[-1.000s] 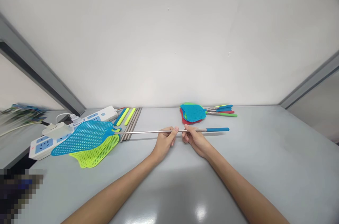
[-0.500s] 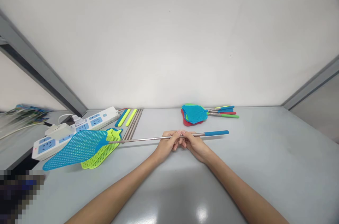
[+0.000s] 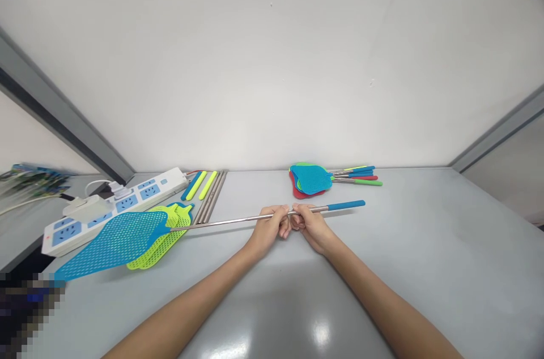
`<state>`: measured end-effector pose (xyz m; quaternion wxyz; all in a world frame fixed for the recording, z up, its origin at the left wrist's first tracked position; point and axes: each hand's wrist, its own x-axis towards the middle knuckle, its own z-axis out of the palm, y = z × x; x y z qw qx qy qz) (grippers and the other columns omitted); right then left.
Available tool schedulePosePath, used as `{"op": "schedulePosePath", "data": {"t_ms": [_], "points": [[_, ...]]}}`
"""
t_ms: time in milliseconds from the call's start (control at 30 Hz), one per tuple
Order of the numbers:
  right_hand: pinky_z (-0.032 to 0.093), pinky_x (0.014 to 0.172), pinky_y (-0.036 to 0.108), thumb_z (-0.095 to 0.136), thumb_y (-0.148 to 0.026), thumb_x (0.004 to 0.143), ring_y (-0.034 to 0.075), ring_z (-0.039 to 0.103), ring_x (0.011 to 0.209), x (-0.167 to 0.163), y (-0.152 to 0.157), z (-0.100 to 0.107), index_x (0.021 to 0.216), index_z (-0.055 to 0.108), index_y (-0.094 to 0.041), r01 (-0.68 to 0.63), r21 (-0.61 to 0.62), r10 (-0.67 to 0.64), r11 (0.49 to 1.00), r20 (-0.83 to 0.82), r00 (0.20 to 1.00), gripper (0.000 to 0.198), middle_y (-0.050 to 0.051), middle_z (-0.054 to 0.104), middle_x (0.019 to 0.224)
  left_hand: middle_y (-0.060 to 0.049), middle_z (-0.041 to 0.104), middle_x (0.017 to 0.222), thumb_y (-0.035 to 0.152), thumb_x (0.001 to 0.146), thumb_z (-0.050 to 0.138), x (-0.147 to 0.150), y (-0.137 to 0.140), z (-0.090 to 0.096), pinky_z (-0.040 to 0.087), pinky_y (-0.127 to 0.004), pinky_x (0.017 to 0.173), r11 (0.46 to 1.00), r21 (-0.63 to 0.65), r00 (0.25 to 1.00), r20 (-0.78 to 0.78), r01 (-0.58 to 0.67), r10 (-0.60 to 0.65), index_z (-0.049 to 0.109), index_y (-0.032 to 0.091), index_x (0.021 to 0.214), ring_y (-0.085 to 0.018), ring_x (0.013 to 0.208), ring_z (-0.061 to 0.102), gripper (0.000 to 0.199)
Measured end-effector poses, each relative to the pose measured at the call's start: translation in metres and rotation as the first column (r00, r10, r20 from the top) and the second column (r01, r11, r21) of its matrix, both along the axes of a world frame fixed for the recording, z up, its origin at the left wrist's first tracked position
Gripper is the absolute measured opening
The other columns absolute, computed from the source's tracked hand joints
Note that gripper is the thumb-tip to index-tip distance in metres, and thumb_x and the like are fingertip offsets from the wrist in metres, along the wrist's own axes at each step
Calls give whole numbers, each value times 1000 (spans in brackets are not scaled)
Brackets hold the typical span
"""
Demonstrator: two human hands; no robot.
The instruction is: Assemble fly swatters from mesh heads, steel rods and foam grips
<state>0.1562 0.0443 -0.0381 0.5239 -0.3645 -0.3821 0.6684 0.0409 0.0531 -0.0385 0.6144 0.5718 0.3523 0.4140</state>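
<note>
Both hands grip the thin metal rod of a blue fly swatter (image 3: 117, 240), held crosswise above the table. My left hand (image 3: 271, 229) is closed on the rod at its middle. Just beside it, my right hand (image 3: 312, 226) closes on the rod near the blue handle (image 3: 346, 205), which sticks out to the right. The blue mesh head hangs at the left, in front of yellow-green swatter heads (image 3: 164, 243) lying on the table. Behind the hands lies a pile of fly swatters (image 3: 313, 179) with blue, red and green heads and handles.
A white power strip (image 3: 165, 180) with plugs stands at the left. Beside it lie loose handle grips, blue (image 3: 191, 186) and yellow (image 3: 208, 186), and several metal rods (image 3: 212, 197). A wall rises along the table's back edge, with grey frame posts at both sides.
My hands have drawn slightly apart along the rod, opening a small gap between them. The swatter's head has shifted left and its tip is a little lower.
</note>
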Motion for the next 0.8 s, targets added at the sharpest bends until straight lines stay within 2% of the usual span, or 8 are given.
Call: {"op": "schedulePosePath", "data": {"t_ms": [100, 300, 533, 800], "points": [[21, 45, 26, 47, -28, 70, 8, 27, 40, 3, 1, -1, 37, 39, -18, -3, 11, 3, 1000, 25, 1000, 36, -5, 28, 36, 3, 37, 32, 31, 79, 36, 0, 0, 1, 38, -25, 53, 1000, -15, 1000, 11, -11, 11, 38, 17, 36, -9, 38, 43, 45], [20, 45, 26, 48, -28, 70, 7, 24, 39, 14, 5, -5, 38, 38, -17, 36, 37, -38, 999, 34, 999, 35, -6, 27, 37, 4, 33, 30, 32, 77, 39, -1, 2, 3, 33, -23, 44, 996, -61, 997, 37, -60, 63, 33, 18, 36, -9, 35, 41, 44], [21, 46, 27, 47, -27, 71, 8, 25, 40, 21, 6, -3, 38, 40, -18, 50, 25, -50, 998, 31, 998, 35, -6, 24, 37, 4, 32, 28, 30, 76, 39, 0, 3, 3, 29, -23, 41, 990, -80, 988, 98, -113, 121, 31, 18, 35, -9, 33, 40, 43], [19, 46, 27, 45, -23, 70, 8, 22, 39, 18, 3, -5, 36, 36, -18, 90, 52, -91, 995, 25, 996, 36, -6, 26, 36, 5, 31, 27, 28, 76, 41, -1, 4, -2, 27, -23, 39, 992, -78, 983, 148, -99, 110, 30, 19, 35, -9, 30, 38, 44]]}}
